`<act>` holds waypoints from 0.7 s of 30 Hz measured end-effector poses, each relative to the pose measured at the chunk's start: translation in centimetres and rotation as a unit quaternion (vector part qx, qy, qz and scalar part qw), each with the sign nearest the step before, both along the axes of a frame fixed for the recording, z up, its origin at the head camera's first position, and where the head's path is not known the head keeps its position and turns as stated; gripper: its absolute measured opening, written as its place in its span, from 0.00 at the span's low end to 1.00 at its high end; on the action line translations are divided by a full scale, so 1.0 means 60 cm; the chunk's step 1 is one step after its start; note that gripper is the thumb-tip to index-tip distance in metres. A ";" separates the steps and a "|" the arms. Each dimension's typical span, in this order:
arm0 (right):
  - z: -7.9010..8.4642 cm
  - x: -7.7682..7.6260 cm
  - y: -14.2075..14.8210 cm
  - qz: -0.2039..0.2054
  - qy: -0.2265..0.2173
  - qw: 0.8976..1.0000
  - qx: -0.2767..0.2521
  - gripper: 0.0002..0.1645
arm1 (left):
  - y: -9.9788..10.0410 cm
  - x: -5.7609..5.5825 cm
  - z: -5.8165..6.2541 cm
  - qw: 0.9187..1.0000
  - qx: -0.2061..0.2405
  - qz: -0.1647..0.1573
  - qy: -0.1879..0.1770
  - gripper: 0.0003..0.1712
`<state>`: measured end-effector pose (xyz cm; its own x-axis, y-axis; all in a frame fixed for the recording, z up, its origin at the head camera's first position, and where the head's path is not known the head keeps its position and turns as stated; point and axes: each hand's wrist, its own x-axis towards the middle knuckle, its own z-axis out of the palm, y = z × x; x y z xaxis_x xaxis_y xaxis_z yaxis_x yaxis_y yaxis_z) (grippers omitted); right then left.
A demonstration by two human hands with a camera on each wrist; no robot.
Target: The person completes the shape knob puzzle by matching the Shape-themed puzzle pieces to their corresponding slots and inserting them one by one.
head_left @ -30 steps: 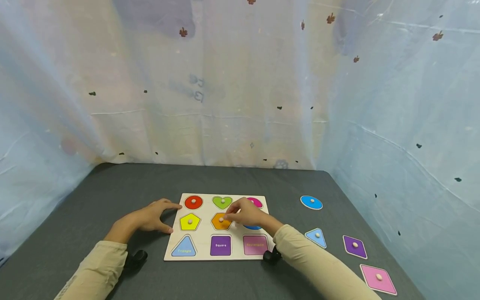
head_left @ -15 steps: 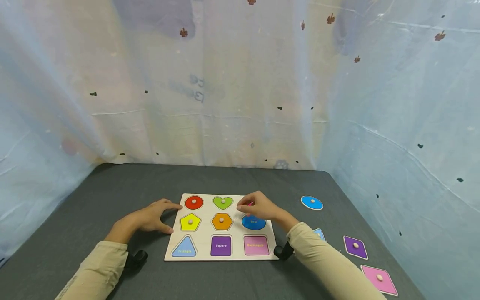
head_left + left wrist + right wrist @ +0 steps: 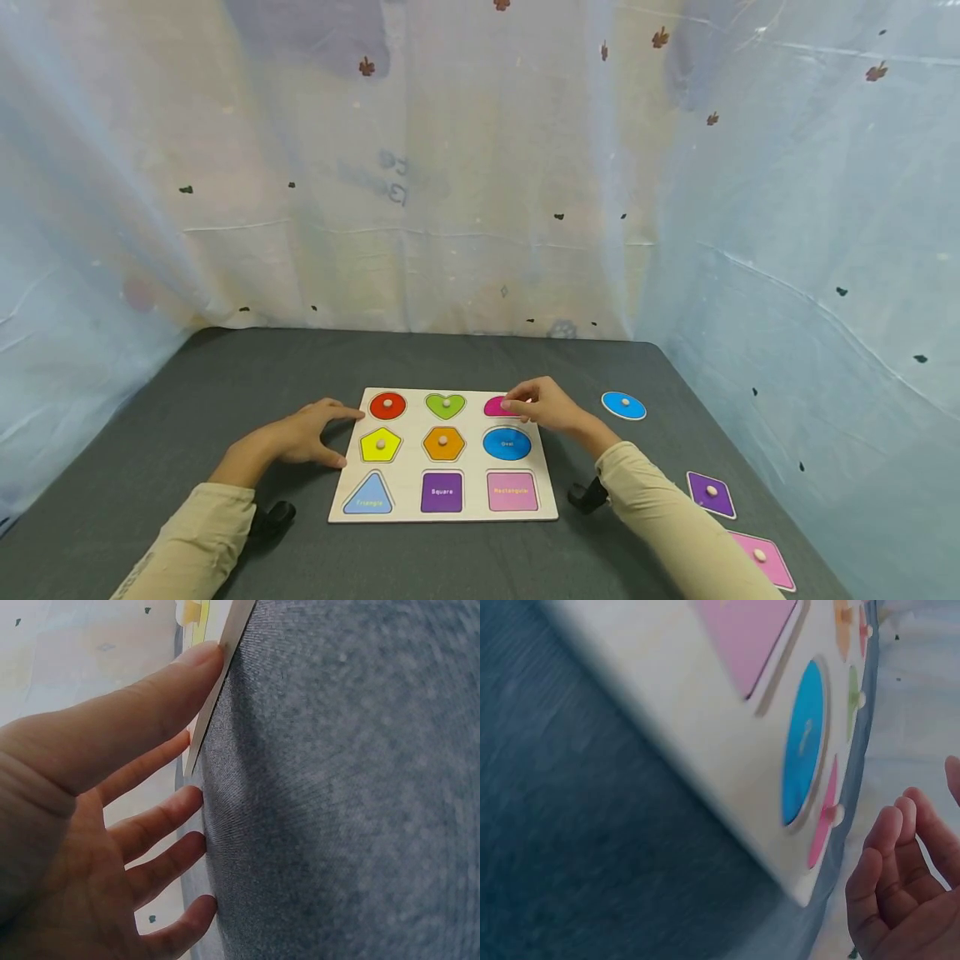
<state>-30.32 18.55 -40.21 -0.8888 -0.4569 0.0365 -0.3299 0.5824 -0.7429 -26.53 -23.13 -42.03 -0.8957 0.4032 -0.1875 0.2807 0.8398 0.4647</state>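
Observation:
A wooden knob puzzle board (image 3: 468, 498) lies on the dark table. My left hand (image 3: 307, 431) touches its left edge with thumb and forefinger; in the left wrist view the other fingers spread loosely beside the edge. Above the board's upper right part is my right hand (image 3: 546, 404), overlapping the magenta knobbed piece (image 3: 495, 407) in the head view. From the right wrist, the fingers stand apart from that piece's knob (image 3: 838, 814) and hold nothing. A red circle (image 3: 387, 406), green heart (image 3: 446, 406), yellow pentagon (image 3: 380, 450) and orange hexagon (image 3: 443, 450) sit in their slots.
Bare slots show a printed blue oval (image 3: 507, 450), triangle, square and rectangle. Right of the board lie a loose blue oval piece (image 3: 617, 404), a purple square piece (image 3: 712, 504) and a pink rectangle piece (image 3: 772, 568). A hanging sheet (image 3: 450, 275) borders the table.
My right hand has moved from over the orange hexagon to the magenta piece, then slightly right. The loose blue triangle is now hidden behind the right sleeve. My left hand has stayed put.

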 end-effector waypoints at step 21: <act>-0.010 -0.037 0.090 -0.085 -0.010 0.996 0.021 0.19 | 0.005 0.003 0.006 1.000 0.002 -0.004 -0.004 0.47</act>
<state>-32.55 23.92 -40.78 -0.9539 -0.3001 0.0026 -0.2094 0.6593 -0.7222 -26.33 -22.85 -41.65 -0.8909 0.4112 -0.1930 0.2839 0.8357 0.4701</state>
